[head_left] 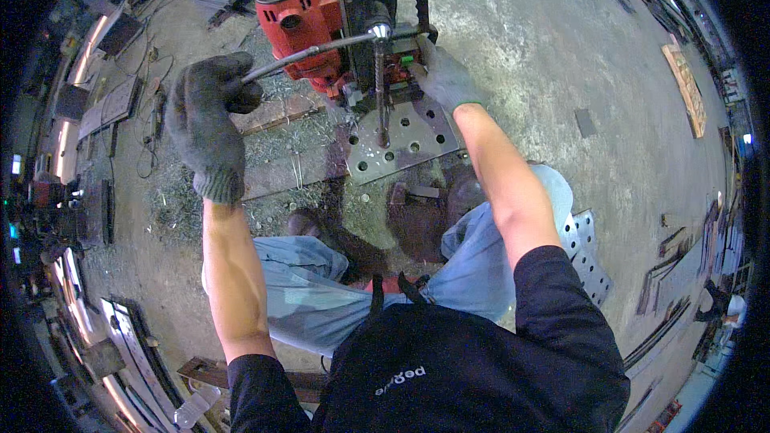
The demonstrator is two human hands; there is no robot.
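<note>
A red magnetic drill (290,26) stands in front of me over a steel plate with several drilled holes (414,147). My left hand (207,116), in a dark knit glove, is closed round the end of the drill's long feed handle (313,50). My right hand (449,76), in a lighter grey glove, is at the drill's right side, next to a green switch (407,60). Its fingers look apart, and their tips are partly hidden against the machine. The long drill bit (379,80) points down, its lower end at the plate.
Metal shavings (289,148) litter the floor and a flat steel bar (277,176) left of the plate. Another holed plate (592,261) lies by my right leg. A wooden piece (683,90) is at the far right. A clear bottle (196,406) lies at lower left.
</note>
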